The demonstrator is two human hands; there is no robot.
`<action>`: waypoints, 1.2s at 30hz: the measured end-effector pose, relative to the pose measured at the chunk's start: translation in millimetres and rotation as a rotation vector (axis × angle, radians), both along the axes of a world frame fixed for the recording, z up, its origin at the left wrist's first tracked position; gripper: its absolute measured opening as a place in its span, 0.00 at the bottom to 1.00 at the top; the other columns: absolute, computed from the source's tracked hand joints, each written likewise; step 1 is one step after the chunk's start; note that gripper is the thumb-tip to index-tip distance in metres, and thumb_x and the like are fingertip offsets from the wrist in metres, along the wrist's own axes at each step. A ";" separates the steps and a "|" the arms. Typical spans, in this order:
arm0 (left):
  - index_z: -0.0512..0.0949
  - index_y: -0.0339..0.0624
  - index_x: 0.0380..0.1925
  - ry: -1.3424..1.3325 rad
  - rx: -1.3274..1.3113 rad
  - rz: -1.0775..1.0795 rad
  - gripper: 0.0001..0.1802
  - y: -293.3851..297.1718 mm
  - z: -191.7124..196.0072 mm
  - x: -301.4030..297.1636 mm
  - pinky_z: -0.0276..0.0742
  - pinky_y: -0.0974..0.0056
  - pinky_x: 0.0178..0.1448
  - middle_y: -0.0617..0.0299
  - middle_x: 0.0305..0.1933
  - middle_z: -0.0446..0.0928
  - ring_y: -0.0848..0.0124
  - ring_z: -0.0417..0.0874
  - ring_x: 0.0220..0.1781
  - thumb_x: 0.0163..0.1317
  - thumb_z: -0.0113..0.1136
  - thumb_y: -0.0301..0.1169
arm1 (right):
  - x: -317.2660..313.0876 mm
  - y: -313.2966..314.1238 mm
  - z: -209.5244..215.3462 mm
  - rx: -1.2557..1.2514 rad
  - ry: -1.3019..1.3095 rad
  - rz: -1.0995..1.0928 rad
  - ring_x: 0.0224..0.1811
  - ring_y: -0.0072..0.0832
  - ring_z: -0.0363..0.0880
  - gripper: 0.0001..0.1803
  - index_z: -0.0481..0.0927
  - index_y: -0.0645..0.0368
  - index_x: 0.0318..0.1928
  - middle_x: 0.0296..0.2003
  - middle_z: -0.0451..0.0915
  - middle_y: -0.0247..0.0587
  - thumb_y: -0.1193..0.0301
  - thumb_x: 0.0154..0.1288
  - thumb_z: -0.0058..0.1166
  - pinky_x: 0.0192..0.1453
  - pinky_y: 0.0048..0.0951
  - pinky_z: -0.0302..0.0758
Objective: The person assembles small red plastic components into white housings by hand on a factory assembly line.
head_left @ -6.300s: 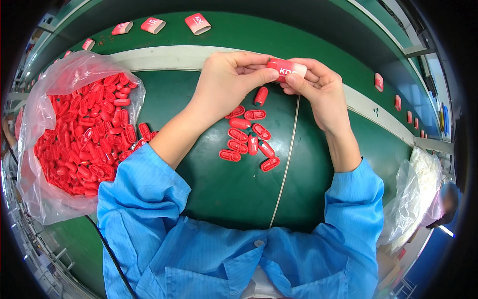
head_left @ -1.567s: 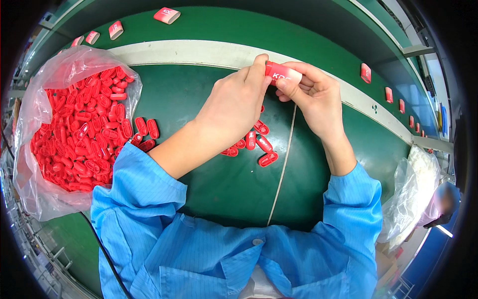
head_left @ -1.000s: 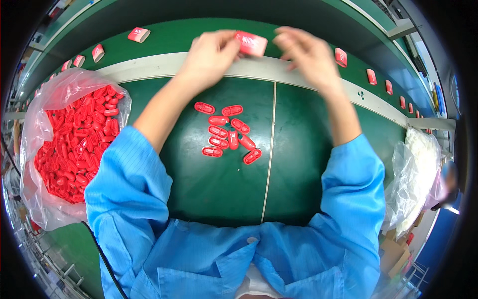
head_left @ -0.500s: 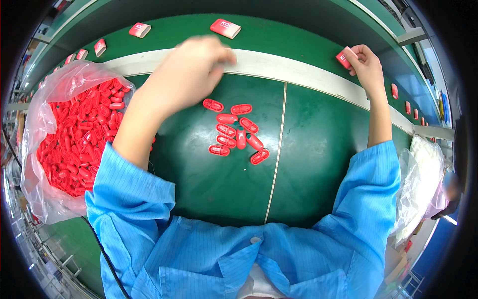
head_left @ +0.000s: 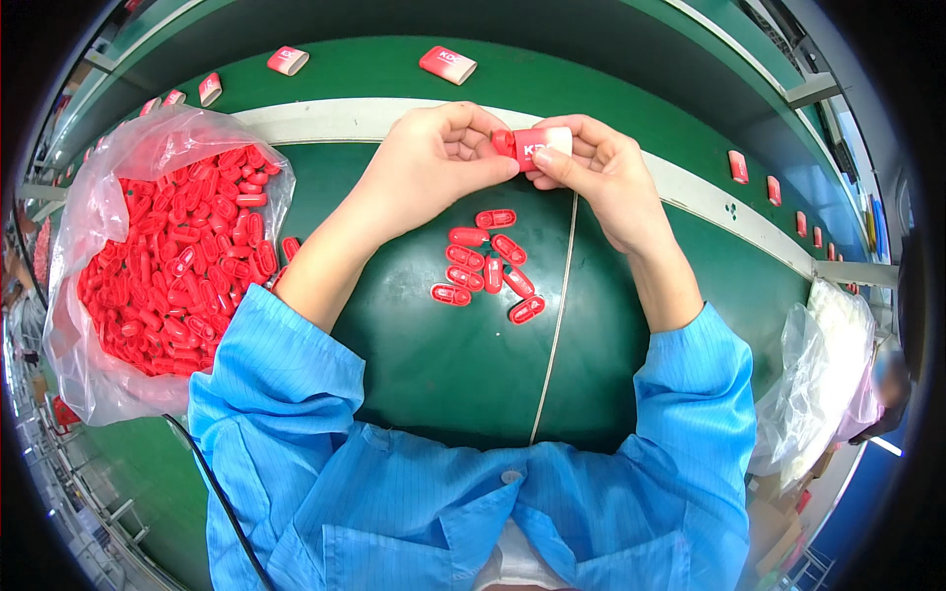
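R hand [head_left: 619, 192] back ctr w/ case [head_left: 537, 141], L hand [head_left: 426, 165] w/ red pc [head_left: 504, 142]

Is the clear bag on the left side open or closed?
Open: the bag's mouth is spread wide, and many red caps show inside it.
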State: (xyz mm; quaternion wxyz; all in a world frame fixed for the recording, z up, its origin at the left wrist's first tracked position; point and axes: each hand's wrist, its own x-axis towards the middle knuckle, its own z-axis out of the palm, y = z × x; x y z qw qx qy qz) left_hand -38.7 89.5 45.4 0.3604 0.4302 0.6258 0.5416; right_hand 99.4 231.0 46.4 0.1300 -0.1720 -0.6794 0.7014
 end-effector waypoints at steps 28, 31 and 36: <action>0.71 0.32 0.49 0.650 0.077 0.267 0.16 -0.1 -7.1 38.8 0.76 0.60 0.39 0.44 0.37 0.77 0.53 0.81 0.35 0.62 0.51 0.26 | 6.3 -13.8 -14.5 -0.005 0.044 -0.079 0.33 0.21 0.80 0.14 0.76 0.68 0.45 0.34 0.81 0.41 0.78 0.58 0.57 0.40 0.20 0.78; 0.70 0.33 0.51 0.659 0.058 0.260 0.16 -1.8 -10.5 40.6 0.75 0.58 0.40 0.43 0.38 0.76 0.50 0.79 0.37 0.63 0.49 0.25 | 8.3 -12.4 -11.4 0.065 0.018 -0.071 0.33 0.20 0.79 0.14 0.76 0.68 0.46 0.34 0.81 0.41 0.78 0.58 0.57 0.40 0.20 0.78; 0.68 0.33 0.52 0.617 0.024 0.222 0.17 -3.2 -8.4 45.2 0.75 0.57 0.40 0.43 0.39 0.76 0.48 0.79 0.38 0.63 0.47 0.25 | 10.5 -14.8 -10.4 0.117 0.027 -0.101 0.32 0.20 0.79 0.14 0.77 0.68 0.45 0.34 0.81 0.41 0.79 0.57 0.58 0.38 0.19 0.78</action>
